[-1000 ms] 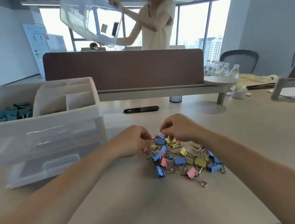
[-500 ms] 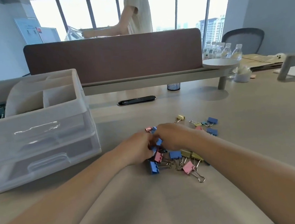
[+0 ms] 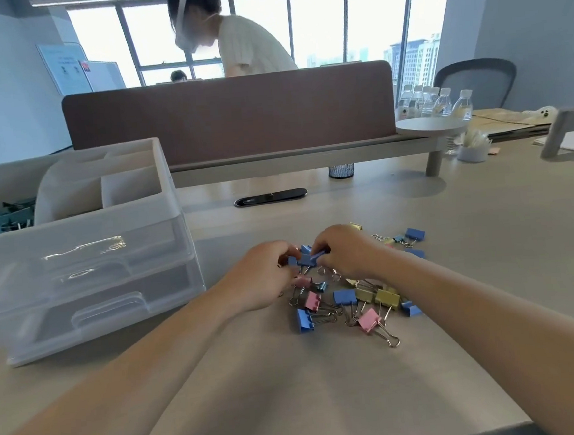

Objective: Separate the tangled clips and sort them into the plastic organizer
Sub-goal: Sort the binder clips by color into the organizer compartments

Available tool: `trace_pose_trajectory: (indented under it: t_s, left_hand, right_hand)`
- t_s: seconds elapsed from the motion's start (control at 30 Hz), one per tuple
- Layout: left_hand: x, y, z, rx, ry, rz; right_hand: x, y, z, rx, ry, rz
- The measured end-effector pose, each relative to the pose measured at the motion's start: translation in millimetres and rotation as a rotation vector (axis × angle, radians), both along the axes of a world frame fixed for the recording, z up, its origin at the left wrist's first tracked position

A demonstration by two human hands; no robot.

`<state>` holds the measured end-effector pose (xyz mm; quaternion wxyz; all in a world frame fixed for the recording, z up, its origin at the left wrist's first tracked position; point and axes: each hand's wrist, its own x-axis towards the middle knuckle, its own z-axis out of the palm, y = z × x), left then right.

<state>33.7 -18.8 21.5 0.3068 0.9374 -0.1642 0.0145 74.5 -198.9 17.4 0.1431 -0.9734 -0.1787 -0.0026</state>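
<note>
A heap of blue, pink and yellow binder clips (image 3: 349,303) lies on the desk in front of me, many hooked together by their wire handles. My left hand (image 3: 261,279) and my right hand (image 3: 345,252) meet at the far side of the heap, and both pinch a small cluster of blue clips (image 3: 305,257) held just above the desk. A few loose clips (image 3: 409,237) lie to the right. The clear plastic organizer (image 3: 86,253) stands at the left, with open top compartments and two drawers. Blue clips (image 3: 0,219) fill its left top compartment.
A brown divider panel (image 3: 229,115) runs across the back of the desk, and a person stands behind it. A black cable slot (image 3: 270,197) and a mesh cup (image 3: 341,170) lie beyond the clips. Water bottles (image 3: 436,102) and a round white stand (image 3: 431,127) are at the far right.
My hands have lifted slightly and drawn a little apart, showing the blue clips pinched between them. The person behind the divider has bent down.
</note>
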Motion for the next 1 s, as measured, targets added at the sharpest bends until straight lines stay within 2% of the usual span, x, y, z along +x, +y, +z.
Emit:
trace_pose_trajectory:
  t_s: [0.23, 0.37, 0.63, 0.83, 0.9, 1.0]
  left_hand:
    - [-9, 0, -3, 0.148, 0.003, 0.022]
    - [-16, -3, 0, 0.237, -0.054, 0.028]
    - [-37, -12, -7, 0.305, 0.152, -0.062]
    - [-34, -11, -19, 0.454, 0.145, -0.068]
    - [-33, -10, -20, 0.43, 0.149, -0.073]
    - [-32, -7, -20, 0.391, 0.171, -0.094]
  right_hand:
    - [-22, -14, 13, 0.192, -0.015, -0.071]
    - [-35, -21, 13, 0.088, 0.072, -0.058]
    - [-49, -18, 10, -0.214, 0.13, 0.012]
    - [-51, -13, 0, -0.378, 0.118, 0.074]
    - [-49, -12, -4, -0.397, 0.101, 0.074]
    - [-46, -15, -4, -0.292, 0.092, 0.049]
